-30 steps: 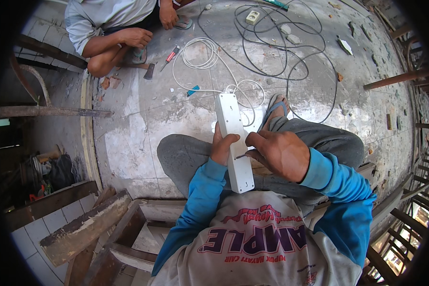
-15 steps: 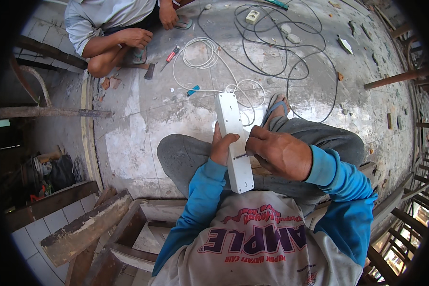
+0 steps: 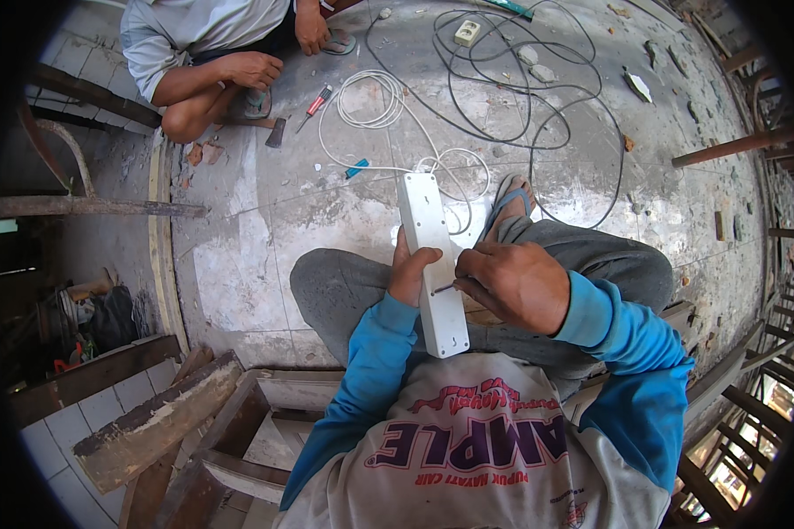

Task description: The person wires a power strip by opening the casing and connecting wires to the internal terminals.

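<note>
A long white power strip (image 3: 429,231) lies across my lap, its flat underside with small screws turned up. My left hand (image 3: 409,271) is closed round its left edge, thumb over the top. In my right hand (image 3: 522,284) is a screwdriver; only its thin metal shaft (image 3: 444,288) shows, and the handle is hidden in my fingers. The shaft's tip meets the strip's face below the middle. From the far end of the strip a white cable (image 3: 443,132) runs to a loose coil on the floor.
A crouching person's hand (image 3: 251,69) is at the upper left, by a hatchet (image 3: 275,132). A red screwdriver (image 3: 314,108) and a teal lighter-like object (image 3: 356,167) lie on the floor. Black cable (image 3: 531,115) loops near a white socket (image 3: 468,33). Timber (image 3: 159,423) lies at lower left.
My right hand has shifted slightly and turned a little at the screwdriver. The strip and my left hand stay practically in place.
</note>
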Available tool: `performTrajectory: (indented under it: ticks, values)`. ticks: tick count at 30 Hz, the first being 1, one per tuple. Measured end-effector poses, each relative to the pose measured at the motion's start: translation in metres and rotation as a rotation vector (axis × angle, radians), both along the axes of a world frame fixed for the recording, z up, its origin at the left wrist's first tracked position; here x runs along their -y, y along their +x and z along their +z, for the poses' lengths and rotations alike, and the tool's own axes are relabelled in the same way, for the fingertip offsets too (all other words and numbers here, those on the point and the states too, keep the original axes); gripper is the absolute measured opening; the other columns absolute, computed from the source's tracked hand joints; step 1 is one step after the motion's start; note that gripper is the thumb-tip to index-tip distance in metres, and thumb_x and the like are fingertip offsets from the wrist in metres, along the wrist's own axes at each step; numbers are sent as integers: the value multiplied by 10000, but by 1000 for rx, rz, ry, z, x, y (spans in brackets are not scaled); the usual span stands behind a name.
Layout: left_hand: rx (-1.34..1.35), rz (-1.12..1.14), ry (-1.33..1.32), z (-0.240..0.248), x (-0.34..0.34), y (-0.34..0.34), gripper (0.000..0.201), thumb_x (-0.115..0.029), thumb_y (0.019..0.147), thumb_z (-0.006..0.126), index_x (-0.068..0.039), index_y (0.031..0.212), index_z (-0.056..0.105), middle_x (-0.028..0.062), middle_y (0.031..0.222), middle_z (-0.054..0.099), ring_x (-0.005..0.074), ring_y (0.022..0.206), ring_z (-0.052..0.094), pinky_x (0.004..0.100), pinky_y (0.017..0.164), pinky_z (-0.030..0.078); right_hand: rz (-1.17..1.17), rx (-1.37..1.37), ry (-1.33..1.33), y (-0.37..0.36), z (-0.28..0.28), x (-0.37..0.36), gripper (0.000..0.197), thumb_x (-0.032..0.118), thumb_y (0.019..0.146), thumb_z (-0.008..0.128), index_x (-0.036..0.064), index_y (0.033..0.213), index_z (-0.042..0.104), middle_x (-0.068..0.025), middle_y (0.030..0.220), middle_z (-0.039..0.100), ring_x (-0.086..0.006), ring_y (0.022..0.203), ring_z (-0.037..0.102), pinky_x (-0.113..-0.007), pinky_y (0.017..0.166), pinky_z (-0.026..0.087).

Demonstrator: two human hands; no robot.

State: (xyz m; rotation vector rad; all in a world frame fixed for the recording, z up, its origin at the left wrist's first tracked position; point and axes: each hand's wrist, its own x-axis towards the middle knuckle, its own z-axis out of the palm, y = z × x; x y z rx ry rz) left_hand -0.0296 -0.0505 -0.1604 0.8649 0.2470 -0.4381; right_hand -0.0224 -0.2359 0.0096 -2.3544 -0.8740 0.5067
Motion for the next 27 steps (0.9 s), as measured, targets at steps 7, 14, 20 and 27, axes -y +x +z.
performTrajectory:
  ticks: [7,14,20,27]
  values:
    - [-17,-9,-39,0,1,0,625,2,778,552,-35,1375,373,143,1105,584,232,949,629,353,806,558,-47,66,162,3,0,4,222,168,865,696,-3,957,588,-187,847,644,-394,742,655,-460,649,525]
    - [-3,-10,14,3,1,-2,615,3,778,555,-31,1368,384,145,1093,592,233,952,627,357,803,552,4,-13,-221,6,17,-2,233,157,860,698,-16,969,586,-216,876,654,-393,771,662,-448,631,521]
    - [-1,-7,-12,4,2,-1,613,-6,774,555,-27,1364,389,147,1095,594,238,968,628,369,823,553,-2,32,-36,3,3,11,230,180,851,706,1,942,593,-185,843,661,-366,765,669,-426,631,523]
    - [0,7,-10,2,2,-1,645,-4,769,555,-24,1385,369,153,1119,585,242,982,627,372,836,554,38,44,-151,-3,14,3,216,190,849,677,5,939,613,-185,787,657,-366,718,670,-440,613,525]
